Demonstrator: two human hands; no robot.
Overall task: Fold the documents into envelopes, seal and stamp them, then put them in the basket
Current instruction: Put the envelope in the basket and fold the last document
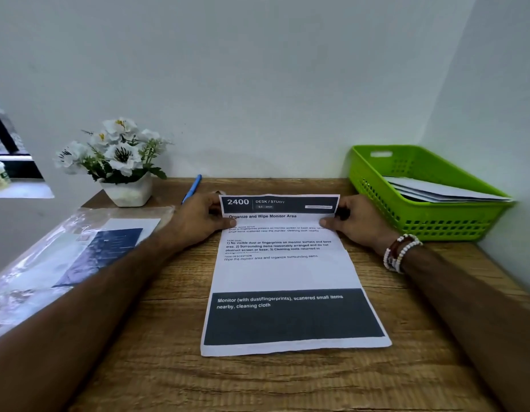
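A printed document [287, 272] with a dark header and a dark band near its bottom lies lengthwise on the wooden desk [157, 352]. My left hand [201, 218] pinches its far left corner and my right hand [356, 221] pinches its far right corner. The far edge is lifted off the desk and curls toward me. A green plastic basket [373, 185] stands at the back right and holds white envelopes [436, 190].
A clear plastic sleeve with more printed sheets [79, 251] lies at the left edge. A white pot of white flowers [124, 171] stands at the back left, with a blue pen [192, 187] beside it. Walls close the back and right.
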